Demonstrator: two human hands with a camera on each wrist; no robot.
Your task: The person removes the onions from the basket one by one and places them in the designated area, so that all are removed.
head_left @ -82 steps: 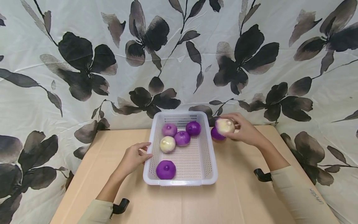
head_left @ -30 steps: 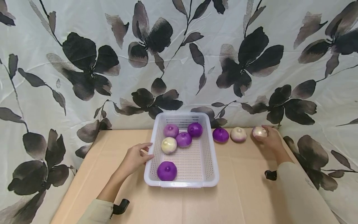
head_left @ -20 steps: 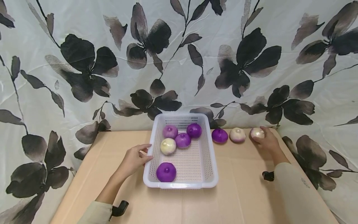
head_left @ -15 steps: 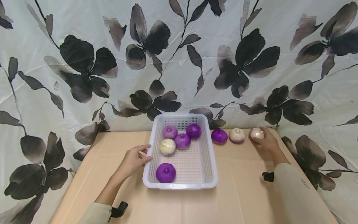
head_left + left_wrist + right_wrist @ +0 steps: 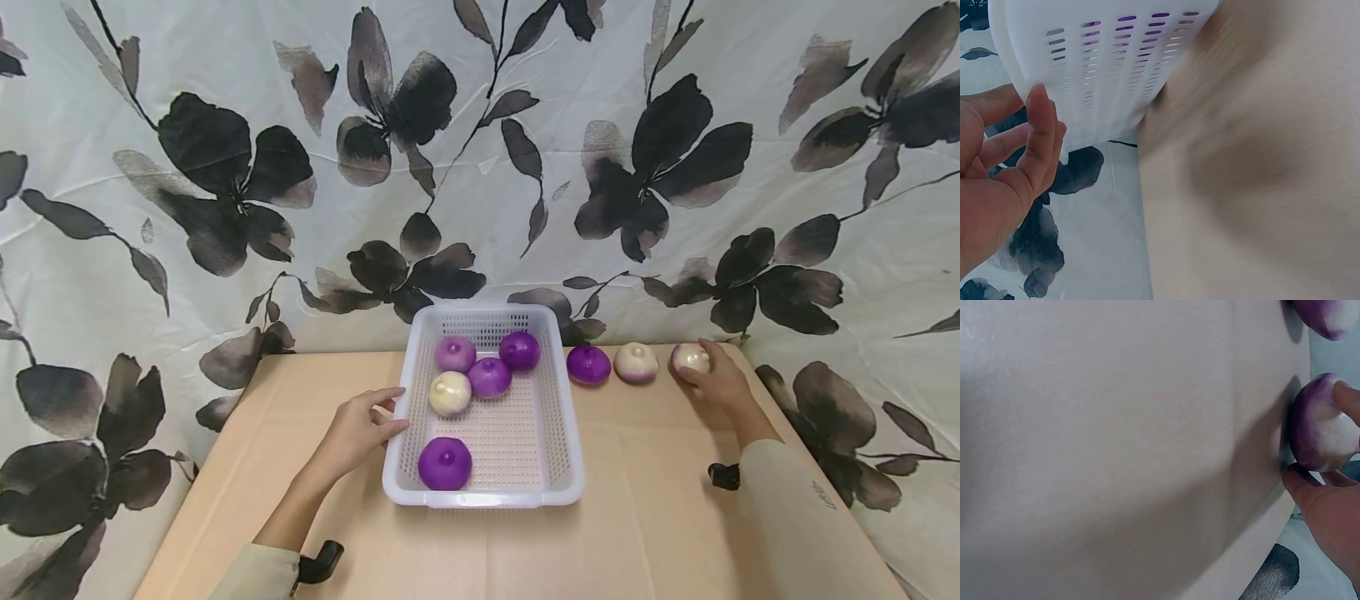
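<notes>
In the head view my right hand (image 5: 722, 383) holds a whitish onion (image 5: 690, 358) with purple sides at the right end of a row on the table. The right wrist view shows thumb and fingers around this onion (image 5: 1319, 428), low at the table's edge. Left of it sit another whitish onion (image 5: 637, 363) and a purple onion (image 5: 588, 365). My left hand (image 5: 358, 429) grips the left rim of a white perforated basket (image 5: 487, 498), as the left wrist view also shows. Inside lie several onions: mostly purple, like the front one (image 5: 445, 463), and one whitish onion (image 5: 450, 393).
A light wooden-looking table (image 5: 645, 517) carries everything. Behind it hangs a white cloth (image 5: 525, 50) with dark flowers, right up against the table's far edge.
From beside the basket, my right hand has carried its whitish onion rightward and down to the row's far end. Over the last second it stays there. The left hand keeps its place.
</notes>
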